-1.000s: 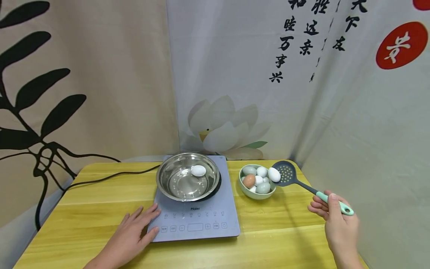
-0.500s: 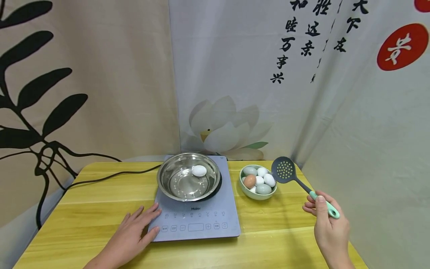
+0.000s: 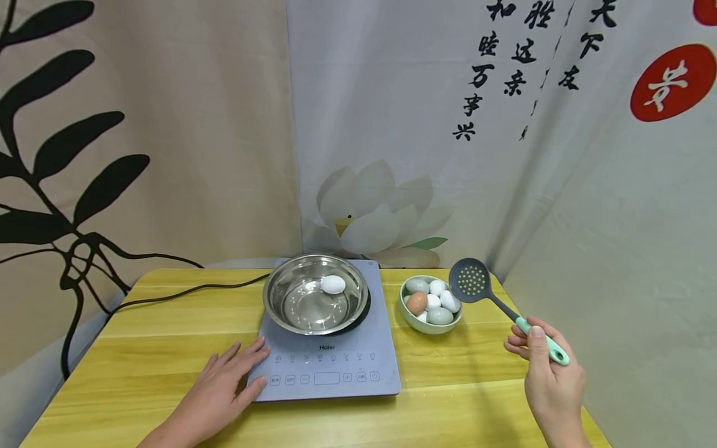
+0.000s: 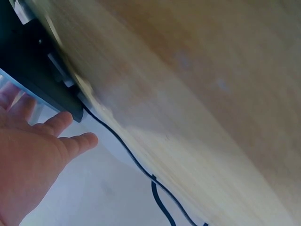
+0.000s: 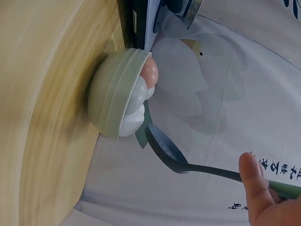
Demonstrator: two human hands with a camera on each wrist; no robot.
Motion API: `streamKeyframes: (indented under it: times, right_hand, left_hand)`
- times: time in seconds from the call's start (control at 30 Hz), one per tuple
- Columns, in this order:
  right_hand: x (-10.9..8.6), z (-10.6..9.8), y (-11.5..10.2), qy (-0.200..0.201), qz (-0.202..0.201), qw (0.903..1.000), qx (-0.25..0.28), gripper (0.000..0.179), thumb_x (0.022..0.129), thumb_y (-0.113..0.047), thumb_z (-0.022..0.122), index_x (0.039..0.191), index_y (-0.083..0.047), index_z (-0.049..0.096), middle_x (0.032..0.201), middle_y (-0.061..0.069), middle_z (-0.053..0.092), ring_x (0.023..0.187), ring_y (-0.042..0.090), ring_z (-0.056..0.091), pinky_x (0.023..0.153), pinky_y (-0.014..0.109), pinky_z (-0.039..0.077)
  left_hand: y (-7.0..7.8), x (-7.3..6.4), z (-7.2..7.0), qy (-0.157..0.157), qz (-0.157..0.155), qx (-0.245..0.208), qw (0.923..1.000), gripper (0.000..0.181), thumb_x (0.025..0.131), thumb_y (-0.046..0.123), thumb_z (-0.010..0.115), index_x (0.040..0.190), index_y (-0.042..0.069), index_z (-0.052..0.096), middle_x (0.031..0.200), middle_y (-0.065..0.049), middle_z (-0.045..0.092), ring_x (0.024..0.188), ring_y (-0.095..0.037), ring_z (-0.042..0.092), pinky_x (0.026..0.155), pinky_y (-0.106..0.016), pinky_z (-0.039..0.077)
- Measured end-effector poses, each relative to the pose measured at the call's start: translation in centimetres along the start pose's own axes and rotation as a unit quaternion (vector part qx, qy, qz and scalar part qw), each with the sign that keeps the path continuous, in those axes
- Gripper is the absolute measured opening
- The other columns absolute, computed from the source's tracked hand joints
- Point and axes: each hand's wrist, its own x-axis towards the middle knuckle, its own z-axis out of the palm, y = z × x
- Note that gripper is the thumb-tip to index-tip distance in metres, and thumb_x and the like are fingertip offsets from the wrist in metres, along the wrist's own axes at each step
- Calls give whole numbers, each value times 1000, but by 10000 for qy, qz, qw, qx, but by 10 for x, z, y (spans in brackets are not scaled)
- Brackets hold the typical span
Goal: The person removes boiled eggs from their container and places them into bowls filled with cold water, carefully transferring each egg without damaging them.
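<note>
My right hand point(image 3: 551, 367) grips the mint-green handle of a skimmer point(image 3: 470, 280) with a round, dark grey, perforated head. That head is held up at the right side of a pale green bowl point(image 3: 428, 326), with nothing on it. White and grey-green eggs and one brown egg point(image 3: 416, 303) fill the bowl, also seen side-on in the right wrist view. My left hand point(image 3: 224, 379) touches the left edge of an induction cooker point(image 3: 358, 373), fingers extended. On the cooker stands a stainless steel basin point(image 3: 274, 311) with one white egg point(image 3: 333, 285) inside.
A black power cord point(image 3: 196, 290) runs from behind the cooker across the wooden table point(image 3: 145, 354) and off its left edge. Printed curtains point(image 3: 392, 93) hang close behind the table and along its right side.
A white egg at the skimmer's edge one second ago now lies in the bowl's right side. My right hand has moved left, and the skimmer's head has risen slightly. My left hand stays put.
</note>
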Motion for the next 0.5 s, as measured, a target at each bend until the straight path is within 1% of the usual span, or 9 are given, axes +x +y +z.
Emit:
streamKeyframes:
  times: [0.07,0.13,0.2,0.27,0.3,0.33,0.4,0.43,0.5]
  right_hand:
    - [1,2,-1,-8,3,10000,56,27,113,-19,52,129,-6,69,98,-7,81,80,7,79,77,21,65]
    - [1,6,-3,-60,-65,9996,271,26,113,-17,53,129,-4,70,98,-6,82,80,7,79,77,21,65]
    - [1,16,-10,-366,-439,9971,511,26,112,-9,52,130,2,68,101,-5,81,83,7,79,79,21,65]
    - [0,32,-18,-792,-1156,9860,899,26,110,2,50,130,10,66,106,-3,80,87,7,79,82,21,65]
    - [-1,42,-23,-1058,-1595,9758,1055,27,108,7,50,130,12,65,109,-2,80,90,6,79,84,21,64]
    - [-1,53,-27,-1375,-2139,9611,1079,27,107,9,51,130,15,64,112,0,79,94,7,79,86,20,64]
    - [-2,77,-35,-1846,-3208,9233,1027,26,107,6,54,129,15,65,114,6,79,98,10,78,90,20,63]
    - [-3,89,-38,-2061,-3728,9011,808,27,109,0,55,130,13,66,115,8,78,100,12,77,93,20,62]
    - [-5,109,-42,-2327,-4501,8618,250,31,112,-15,56,131,7,69,118,10,78,103,17,77,97,22,61]
  left_hand:
    - [0,0,0,14,-1,-10,10000,51,104,49,67,149,24,65,166,1,52,147,-55,48,110,-87,33]
    - [-1,0,-1,32,4,-30,10000,51,104,49,67,149,24,65,166,1,52,147,-56,48,110,-87,33]
    - [-2,0,-1,46,7,-28,10000,51,104,49,67,149,23,65,165,1,52,147,-56,48,110,-87,33]
    - [-3,-1,-1,59,9,-23,10000,51,104,48,67,149,23,65,165,0,52,147,-56,48,110,-87,33]
    - [-3,-1,-1,65,10,-20,10000,51,104,48,67,149,23,65,165,0,53,147,-56,48,110,-87,33]
    - [-3,-1,-1,65,9,-8,10000,51,104,48,67,149,23,65,165,1,52,147,-56,48,110,-87,33]
    - [-4,-1,-1,55,-1,11,10000,51,105,49,66,150,24,65,166,1,52,147,-55,48,111,-87,33]
    - [-3,-1,0,43,-6,18,10000,52,105,49,66,150,24,64,166,1,52,148,-55,48,111,-87,33]
    - [-2,0,0,-8,-20,25,10000,52,105,51,65,150,25,64,166,2,51,148,-54,48,111,-86,33]
